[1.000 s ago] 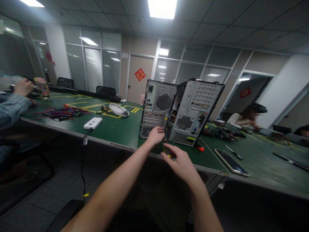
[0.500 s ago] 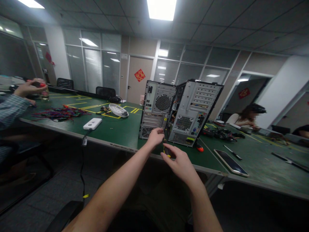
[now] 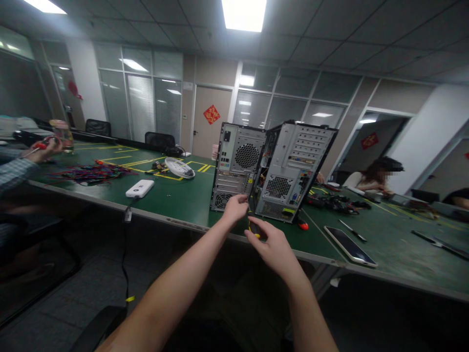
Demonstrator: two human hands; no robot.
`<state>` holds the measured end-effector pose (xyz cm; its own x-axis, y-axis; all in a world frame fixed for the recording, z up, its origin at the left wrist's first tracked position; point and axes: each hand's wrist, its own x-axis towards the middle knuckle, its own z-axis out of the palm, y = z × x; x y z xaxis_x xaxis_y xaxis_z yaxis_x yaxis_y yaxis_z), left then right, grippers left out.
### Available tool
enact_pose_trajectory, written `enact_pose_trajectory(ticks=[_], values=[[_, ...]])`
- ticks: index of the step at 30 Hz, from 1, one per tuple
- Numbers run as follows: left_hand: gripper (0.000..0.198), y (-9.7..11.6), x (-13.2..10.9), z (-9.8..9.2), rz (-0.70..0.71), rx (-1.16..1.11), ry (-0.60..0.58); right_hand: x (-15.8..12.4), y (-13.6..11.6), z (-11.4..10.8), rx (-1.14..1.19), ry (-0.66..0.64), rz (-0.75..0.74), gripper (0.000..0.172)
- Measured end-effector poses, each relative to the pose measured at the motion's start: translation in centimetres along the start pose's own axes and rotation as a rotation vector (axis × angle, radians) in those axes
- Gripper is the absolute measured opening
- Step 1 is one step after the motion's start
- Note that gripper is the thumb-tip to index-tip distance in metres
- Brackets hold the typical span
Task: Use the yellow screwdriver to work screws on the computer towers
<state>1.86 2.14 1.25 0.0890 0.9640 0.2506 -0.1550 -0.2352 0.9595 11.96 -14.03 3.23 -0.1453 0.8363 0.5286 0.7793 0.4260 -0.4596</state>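
Two open computer cases stand side by side with their rear panels facing me, the left case (image 3: pixel 240 159) and the right case (image 3: pixel 284 166). In my right hand (image 3: pixel 273 242) is a screwdriver (image 3: pixel 254 228) with a black and yellow handle, its shaft pointing up towards the gap between the cases. The fingers are curled about the handle. My left hand (image 3: pixel 236 208) is at the lower right corner of the left case, fingertips pinched near the screwdriver's shaft. What they hold is hidden.
A white power bank (image 3: pixel 139 188) with a cable lies left, before a tangle of wires (image 3: pixel 95 172) and a white oval frame (image 3: pixel 179 167). Right of the cases are a red-tipped handle (image 3: pixel 303 226), a phone (image 3: pixel 350 246) and black cables (image 3: pixel 339 202). Other people sit at both sides.
My hands stay almost in place, with the screwdriver handle turned slightly. At the left, another person's hand has lowered with a red-handled tool. Another hand now shows behind the right case.
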Motion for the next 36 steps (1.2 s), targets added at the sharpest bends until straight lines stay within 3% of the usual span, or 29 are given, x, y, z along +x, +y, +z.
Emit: enact_pose_trajectory(ticks=[6,9,14,19,23,27,31,36], values=[[0.031,-0.3,-0.2,-0.2,0.004,0.019,0.037,0.1,0.0,0.0,0.019,0.004,0.02,0.044],[0.032,-0.1,-1.3,-0.5,-0.098,-0.049,0.058,0.1,-0.1,-0.1,0.042,0.006,0.032,0.045],[0.004,0.8,-3.3,-1.6,-0.391,-0.484,-0.198,0.0,-0.4,-0.3,0.063,0.011,0.064,0.048],[0.014,1.3,-3.9,-2.1,-0.467,-0.682,-0.352,0.0,-0.2,0.0,0.092,-0.003,0.072,0.051],[0.011,1.3,-3.7,-2.1,-0.489,-0.674,-0.344,0.0,-0.2,0.0,0.089,-0.012,0.084,0.05],[0.013,1.4,-3.8,-2.0,-0.538,-0.673,-0.327,-0.4,-0.4,-0.5,0.055,0.031,-0.013,0.04],[0.014,1.5,-3.9,-2.0,-0.553,-0.687,-0.323,-1.0,-0.6,-0.8,0.015,-0.025,-0.091,0.035],[0.011,0.9,-3.4,-1.9,-0.549,-0.689,-0.297,-1.0,-0.3,-0.7,0.048,-0.06,-0.074,0.037]])
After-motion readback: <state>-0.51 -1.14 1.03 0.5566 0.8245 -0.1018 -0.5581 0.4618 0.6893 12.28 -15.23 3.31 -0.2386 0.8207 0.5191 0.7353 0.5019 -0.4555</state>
